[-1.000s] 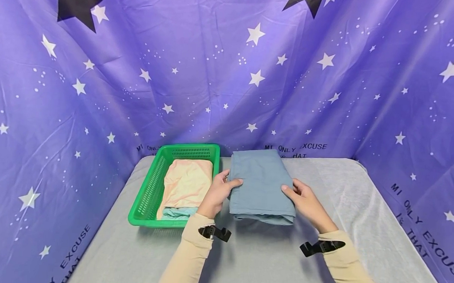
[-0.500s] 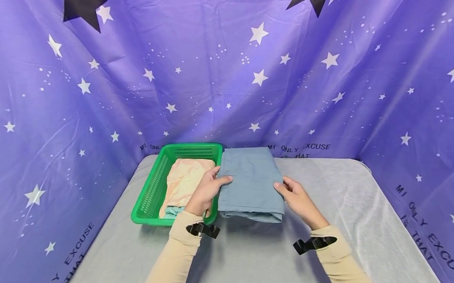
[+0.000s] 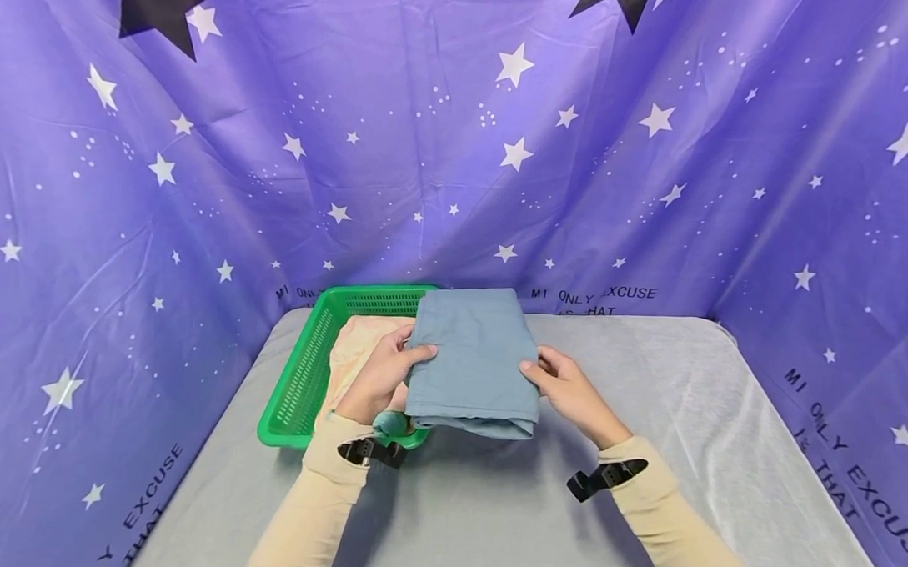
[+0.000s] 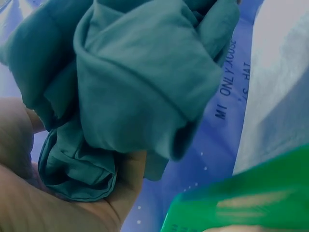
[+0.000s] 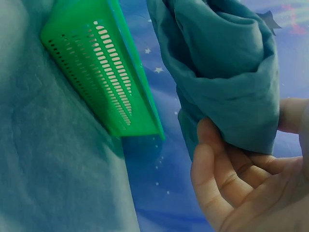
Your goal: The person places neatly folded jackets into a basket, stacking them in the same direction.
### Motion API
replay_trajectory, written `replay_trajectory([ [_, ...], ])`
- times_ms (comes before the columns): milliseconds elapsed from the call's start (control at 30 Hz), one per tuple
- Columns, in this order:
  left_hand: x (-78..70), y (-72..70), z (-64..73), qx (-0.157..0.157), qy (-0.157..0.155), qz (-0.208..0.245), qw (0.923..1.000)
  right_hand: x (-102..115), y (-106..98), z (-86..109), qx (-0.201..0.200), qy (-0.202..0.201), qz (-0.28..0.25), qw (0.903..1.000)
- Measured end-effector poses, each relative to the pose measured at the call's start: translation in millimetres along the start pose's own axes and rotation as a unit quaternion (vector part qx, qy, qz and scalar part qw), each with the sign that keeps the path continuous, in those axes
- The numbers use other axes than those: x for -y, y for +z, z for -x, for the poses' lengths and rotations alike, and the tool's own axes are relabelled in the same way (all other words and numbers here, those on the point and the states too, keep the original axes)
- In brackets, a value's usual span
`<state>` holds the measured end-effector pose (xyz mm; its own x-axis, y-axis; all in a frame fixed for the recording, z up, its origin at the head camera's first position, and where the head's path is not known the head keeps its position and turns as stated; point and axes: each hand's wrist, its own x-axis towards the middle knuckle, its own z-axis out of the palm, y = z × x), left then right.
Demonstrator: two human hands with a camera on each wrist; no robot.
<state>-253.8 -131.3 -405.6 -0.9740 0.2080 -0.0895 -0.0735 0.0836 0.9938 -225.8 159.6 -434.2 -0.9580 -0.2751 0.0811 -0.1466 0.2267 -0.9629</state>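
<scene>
A folded blue-grey cloth (image 3: 474, 359), perhaps a garment, is held up between my two hands, partly over the right side of the green basket (image 3: 288, 394). My left hand (image 3: 383, 369) grips its left edge, thumb on top and fingers beneath. On the opposite edge, my right hand (image 3: 570, 392) pinches it the same way. In the left wrist view the cloth's folded layers (image 4: 140, 82) hang loosely by the palm. The right wrist view has the fingers under the cloth's folds (image 5: 227, 96). A folded peach cloth (image 3: 354, 347) lies inside the basket, partly hidden by my left hand.
The basket stands at the back left of a table with a grey cover (image 3: 645, 390). A bit of teal cloth (image 3: 391, 423) shows beside my left wrist. A purple star-patterned curtain (image 3: 458, 175) hangs around the back and sides.
Both hands have moved left with the blue-grey cloth, from beside the basket to over its right side. More of the peach cloth is now covered.
</scene>
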Motion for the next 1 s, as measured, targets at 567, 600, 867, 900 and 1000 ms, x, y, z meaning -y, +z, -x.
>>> replay_trajectory([
  [567, -4.5, -45.5, 10.2, -0.005, -0.004, -0.039, 0.9992, 8, 28, -22.3, 0.051, -0.02, -0.024, 0.9982],
  [600, -4.9, -47.9, 10.3, -0.006, -0.002, -0.041, 0.9991, 9, 29, -23.3, 0.054, -0.021, -0.027, 0.998],
  [867, -8.3, -71.3, 13.7, -0.001, -0.009, -0.054, 0.9985, 17, 45, -33.4, 0.078, -0.024, -0.045, 0.9957],
  [900, -8.9, -74.0, 14.1, 0.001, -0.012, -0.054, 0.9985, 18, 47, -34.9, 0.08, -0.024, -0.047, 0.9955],
  [1000, -10.7, -81.9, 14.9, 0.002, -0.022, -0.056, 0.9982, 19, 54, -39.1, 0.081, -0.026, -0.048, 0.9952],
])
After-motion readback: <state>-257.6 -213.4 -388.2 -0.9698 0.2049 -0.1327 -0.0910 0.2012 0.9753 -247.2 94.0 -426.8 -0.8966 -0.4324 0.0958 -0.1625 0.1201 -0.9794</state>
